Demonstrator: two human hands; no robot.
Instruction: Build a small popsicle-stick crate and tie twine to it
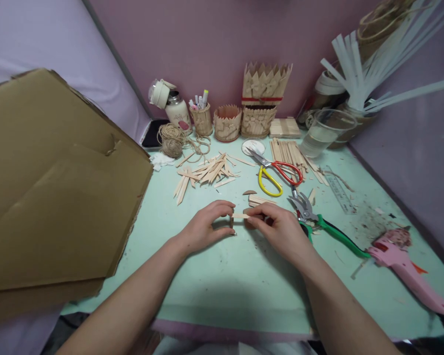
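Note:
My left hand (206,226) grips a small brown piece (232,223) between its thumb and fingers, seen nearly edge-on. Its full shape is hidden. With thumb and forefinger, my right hand (276,224) pinches a short pale wooden stick piece (240,216), whose left end meets the brown piece. Just beyond my right fingers lie a half-round brown piece (249,192) and a small stack of wooden sticks (261,200). Cut stick pieces (214,170) are heaped beyond my left hand.
Scissors (272,166), green-handled pruning shears (329,231) and a pink glue gun (407,271) lie on the right. Twine (172,140), a pen holder (202,121), stick-covered pots (227,123) and a plastic cup (323,133) stand at the back. Cardboard (59,187) occupies the left.

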